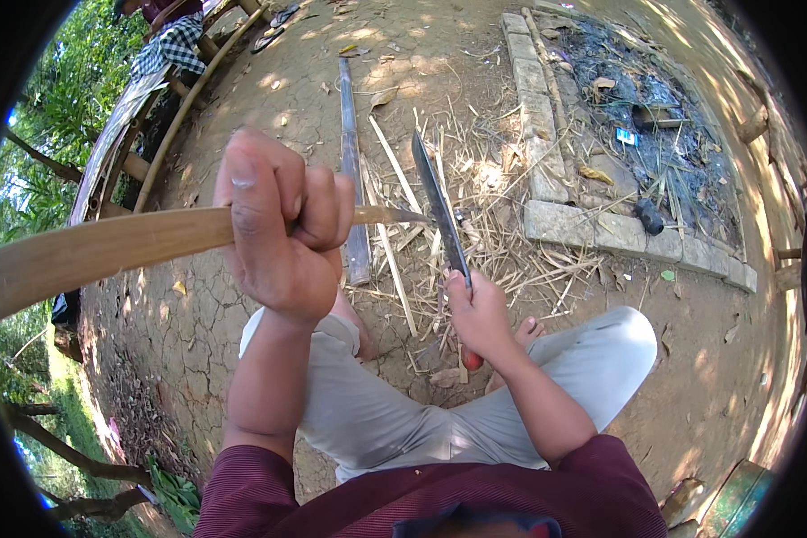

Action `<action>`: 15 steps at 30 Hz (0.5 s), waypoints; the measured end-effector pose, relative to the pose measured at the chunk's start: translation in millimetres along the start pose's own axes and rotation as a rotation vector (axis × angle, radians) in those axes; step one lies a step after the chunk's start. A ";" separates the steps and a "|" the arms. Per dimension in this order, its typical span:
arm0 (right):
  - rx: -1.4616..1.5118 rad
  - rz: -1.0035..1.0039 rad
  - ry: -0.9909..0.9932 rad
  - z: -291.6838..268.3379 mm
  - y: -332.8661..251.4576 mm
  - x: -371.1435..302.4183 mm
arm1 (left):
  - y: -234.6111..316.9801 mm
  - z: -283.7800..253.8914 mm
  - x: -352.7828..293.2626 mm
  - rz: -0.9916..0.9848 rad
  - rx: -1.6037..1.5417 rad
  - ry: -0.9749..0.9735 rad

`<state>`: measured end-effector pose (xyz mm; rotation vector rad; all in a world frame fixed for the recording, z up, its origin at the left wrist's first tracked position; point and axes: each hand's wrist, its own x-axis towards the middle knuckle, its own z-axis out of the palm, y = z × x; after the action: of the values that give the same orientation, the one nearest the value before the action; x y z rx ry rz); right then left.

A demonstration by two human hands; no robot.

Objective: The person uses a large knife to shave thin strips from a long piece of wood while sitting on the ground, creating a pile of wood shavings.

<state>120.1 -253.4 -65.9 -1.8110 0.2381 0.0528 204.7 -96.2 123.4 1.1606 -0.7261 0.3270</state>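
Observation:
My left hand [282, 229] is raised close to the view, its fingers closed round a long flat bamboo strip [117, 242]. The strip runs out past the left rim, and its narrow tip points right, up to the blade. In my right hand [480, 314] is a machete [435, 197] with a long dark blade slanting up and away to the left; the red end of its handle shows below the fist. Blade and strip tip meet or overlap in the view; whether they touch I cannot tell.
Bamboo shavings and thin slivers [484, 206] litter the cracked earth before my crossed legs. A long split bamboo piece [351, 170] lies beyond my left hand. To the right, bricks [592, 224] edge an ash bed [655, 117]. Another person [170, 36] sits at the far left by a bamboo bench.

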 end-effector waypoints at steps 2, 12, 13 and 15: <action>0.125 -0.082 -0.003 -2.3 -25.7 -8.0 | -3.6 -2.0 -0.5 -0.034 -0.034 0.044; 0.071 0.069 -0.117 9.3 -6.7 2.7 | 5.4 -21.3 2.8 -0.051 -0.126 -0.058; 0.137 -0.033 -0.121 7.1 -20.3 -2.1 | 4.3 -21.8 -1.0 -0.061 -0.133 -0.084; 0.261 -0.221 -0.127 5.3 -46.7 -19.0 | 4.6 -22.0 -1.5 -0.065 -0.148 -0.094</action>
<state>110.9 -234.9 -19.6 -1.5573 -0.0449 -0.0189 208.6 -74.2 121.1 1.0618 -0.7802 0.1620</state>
